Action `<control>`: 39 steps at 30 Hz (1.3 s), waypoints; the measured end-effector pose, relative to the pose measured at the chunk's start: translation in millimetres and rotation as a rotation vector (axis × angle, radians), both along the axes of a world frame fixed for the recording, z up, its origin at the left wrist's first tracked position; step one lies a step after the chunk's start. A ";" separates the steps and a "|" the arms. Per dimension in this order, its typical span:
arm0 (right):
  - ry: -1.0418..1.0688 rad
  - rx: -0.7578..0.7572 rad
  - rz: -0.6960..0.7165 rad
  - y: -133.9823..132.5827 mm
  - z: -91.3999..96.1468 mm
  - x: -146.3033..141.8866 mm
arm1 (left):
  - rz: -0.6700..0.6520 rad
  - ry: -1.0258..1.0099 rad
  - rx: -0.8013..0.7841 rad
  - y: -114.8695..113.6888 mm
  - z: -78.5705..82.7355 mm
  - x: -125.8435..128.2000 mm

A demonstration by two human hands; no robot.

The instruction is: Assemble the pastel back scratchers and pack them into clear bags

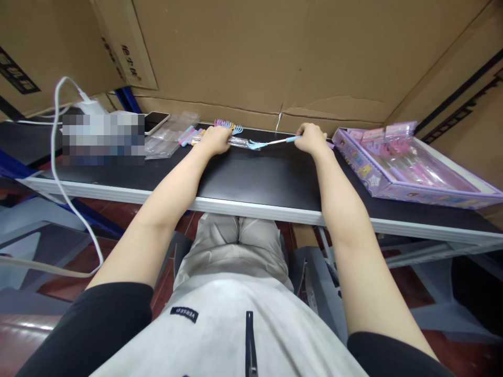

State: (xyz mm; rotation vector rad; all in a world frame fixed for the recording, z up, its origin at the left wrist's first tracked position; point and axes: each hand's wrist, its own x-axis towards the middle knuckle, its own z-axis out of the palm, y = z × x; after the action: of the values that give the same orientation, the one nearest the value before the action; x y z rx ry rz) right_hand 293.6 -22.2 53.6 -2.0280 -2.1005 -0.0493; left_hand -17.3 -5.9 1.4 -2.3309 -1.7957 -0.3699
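Observation:
My right hand [311, 139] is closed around the light blue handle of a small back scratcher [278, 141]. Its thin metal rod points left and ends in a blue clawed head. That head lies at the end of a clear plastic sleeve [238, 142]; whether it is inside the opening, I cannot tell. Fingers of my left hand [214, 140] are closed on the sleeve's other end. Just behind the left hand lie several pink, yellow and blue claw heads [229, 125]. Pastel handles [187, 136] show to its left.
A purple display box [367, 170] with wrapped pieces stands at the right of the black table [259, 180]. On the left are clear plastic bags [167, 137], a phone [156, 123] and a white cable [55, 141]. Cardboard [251, 57] walls the back.

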 end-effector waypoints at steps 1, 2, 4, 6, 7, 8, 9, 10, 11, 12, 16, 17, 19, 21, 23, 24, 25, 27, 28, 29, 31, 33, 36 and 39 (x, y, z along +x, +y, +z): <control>0.004 0.000 -0.002 0.0 0.4 0.3 | 0.012 -0.003 -0.001 -0.3 0.3 0.3; 0.008 0.000 -0.001 0.0 0.8 0.7 | 0.023 -0.005 0.000 -0.5 0.6 0.6; 0.017 0.005 0.005 -0.1 1.4 1.3 | 0.036 -0.007 0.011 -0.5 0.7 1.3; 0.033 0.022 0.013 -0.2 1.6 1.3 | 0.032 -0.002 0.029 -0.2 0.4 2.0; 0.040 0.032 0.015 -0.2 1.6 0.9 | 0.027 0.001 0.037 -0.2 0.2 2.2; 0.046 0.043 0.018 -0.2 1.6 0.3 | 0.023 0.003 0.043 -0.3 0.0 2.5; 0.050 0.048 0.020 -0.2 1.6 -0.5 | 0.020 0.001 0.044 -0.6 -0.1 2.6; 0.053 0.050 0.021 -0.3 1.7 -1.6 | 0.014 -0.006 0.040 -1.0 0.0 2.7; 0.056 0.048 0.022 -0.4 1.9 -2.9 | 0.005 -0.017 0.033 -1.5 0.3 2.6; 0.057 0.044 0.024 -0.7 2.1 -4.3 | -0.005 -0.028 0.025 -2.0 0.6 2.5; 0.058 0.029 0.055 -4.1 2.7 -11.2 | -0.051 -0.048 0.007 -4.7 2.9 2.1; 0.059 0.029 0.066 -5.5 2.8 -13.1 | -0.059 -0.050 0.004 -5.6 3.6 2.4; 0.059 0.030 0.083 -8.6 2.7 -17.1 | -0.065 -0.057 -0.009 -8.0 5.1 3.8; 0.057 0.025 0.100 -11.8 2.2 -21.2 | -0.055 -0.063 -0.024 -10.8 6.4 5.8; 0.057 0.017 0.129 -14.9 1.7 -25.3 | -0.044 -0.055 -0.035 -13.0 7.1 7.5; 0.058 0.014 0.147 -16.3 1.5 -27.3 | -0.044 -0.049 -0.036 -13.6 7.0 7.9; 0.060 0.011 0.166 -17.8 1.3 -29.1 | -0.045 -0.046 -0.034 -13.7 6.7 8.0; 0.065 0.013 0.199 -20.1 0.9 -32.0 | -0.046 -0.051 -0.024 -12.8 5.4 7.4; 0.066 0.015 0.210 -20.7 0.5 -32.9 | -0.043 -0.055 -0.020 -12.0 4.6 6.9; 0.065 0.017 0.218 -20.8 -0.2 -33.3 | -0.038 -0.058 -0.021 -11.1 3.8 6.3; 0.064 0.021 0.232 -18.4 -3.1 -32.8 | -0.025 -0.056 -0.027 -9.6 2.6 5.2; 0.088 0.031 0.263 -12.2 -8.4 -30.5 | -0.024 -0.053 -0.033 -9.1 2.0 4.3; 0.202 0.080 0.357 1.4 -19.3 -25.9 | -0.041 -0.056 -0.029 -10.2 2.2 3.4; 0.318 0.119 0.443 12.0 -28.9 -25.1 | -0.057 -0.064 -0.024 -12.1 2.7 4.3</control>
State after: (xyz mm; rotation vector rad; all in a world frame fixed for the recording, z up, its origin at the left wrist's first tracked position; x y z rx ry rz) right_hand 268.6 -10.2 24.8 -1.3620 -2.2173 0.2018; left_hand -13.1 -18.0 4.1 -2.4175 -1.7737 -0.4383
